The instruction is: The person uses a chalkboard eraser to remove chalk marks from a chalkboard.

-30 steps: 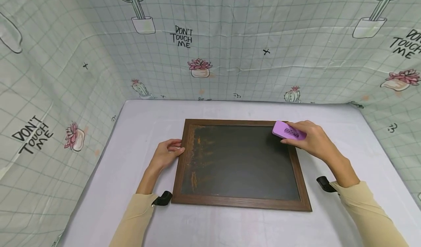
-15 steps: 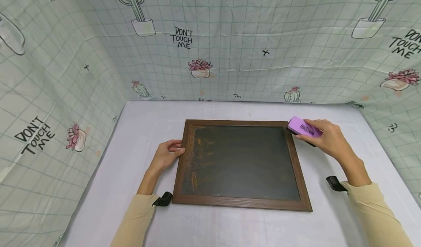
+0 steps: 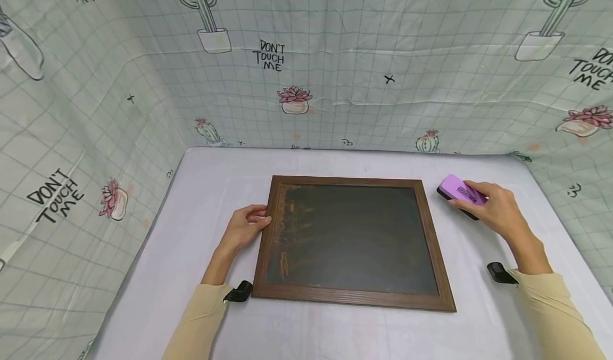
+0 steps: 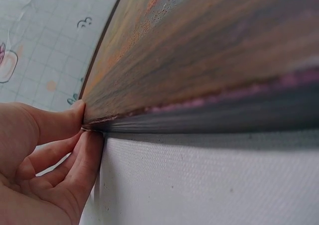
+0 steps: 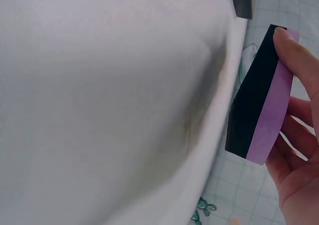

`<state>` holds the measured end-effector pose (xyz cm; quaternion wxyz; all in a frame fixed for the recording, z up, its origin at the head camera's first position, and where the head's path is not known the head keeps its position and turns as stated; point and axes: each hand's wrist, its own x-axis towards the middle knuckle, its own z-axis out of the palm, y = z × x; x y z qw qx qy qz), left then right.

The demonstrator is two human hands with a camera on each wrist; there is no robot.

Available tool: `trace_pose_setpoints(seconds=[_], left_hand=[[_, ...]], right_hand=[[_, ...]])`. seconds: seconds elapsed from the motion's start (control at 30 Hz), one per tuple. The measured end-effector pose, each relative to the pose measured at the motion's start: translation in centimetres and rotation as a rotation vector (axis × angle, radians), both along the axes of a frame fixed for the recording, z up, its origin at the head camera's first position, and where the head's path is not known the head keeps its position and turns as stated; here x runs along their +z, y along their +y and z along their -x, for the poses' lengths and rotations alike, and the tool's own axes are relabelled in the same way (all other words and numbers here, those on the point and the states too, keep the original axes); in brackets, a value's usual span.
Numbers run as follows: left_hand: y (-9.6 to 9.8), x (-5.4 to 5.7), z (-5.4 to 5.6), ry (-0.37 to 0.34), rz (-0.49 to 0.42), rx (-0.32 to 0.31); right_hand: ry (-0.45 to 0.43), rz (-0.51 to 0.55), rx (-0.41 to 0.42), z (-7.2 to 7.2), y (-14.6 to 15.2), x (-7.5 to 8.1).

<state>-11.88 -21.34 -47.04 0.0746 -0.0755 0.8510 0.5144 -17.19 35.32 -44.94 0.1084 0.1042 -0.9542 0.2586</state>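
Note:
A chalkboard in a brown wooden frame lies on the white table, with orange chalk smears on its left side. My left hand holds the left edge of the frame. In the left wrist view, the thumb of that hand is at the upper edge and the fingertips touch the side below. To the right of the board, my right hand grips a purple chalkboard eraser between thumb and fingers. Its black felt shows in the right wrist view, apart from the table.
The white table extends around the board on all sides. A cloth printed with cacti stands behind the table and along both sides. Black wrist cameras sit at both cuffs.
My right hand has carried the eraser off the board's upper right corner and out to the right, past the frame. The left hand has stayed at the left edge.

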Motion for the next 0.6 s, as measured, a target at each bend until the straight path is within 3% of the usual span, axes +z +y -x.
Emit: trace_pose_setpoints(seconds=[0.2,0.6], left_hand=[[0.1,0.0,0.0,0.004,0.003,0.0],[0.1,0.3,0.3,-0.004,-0.011,-0.016]], right_hand=[[-0.048,-0.034,-0.01,0.1,0.7,-0.8],[-0.042,-0.099,-0.019,0.2,1.2,-1.9]])
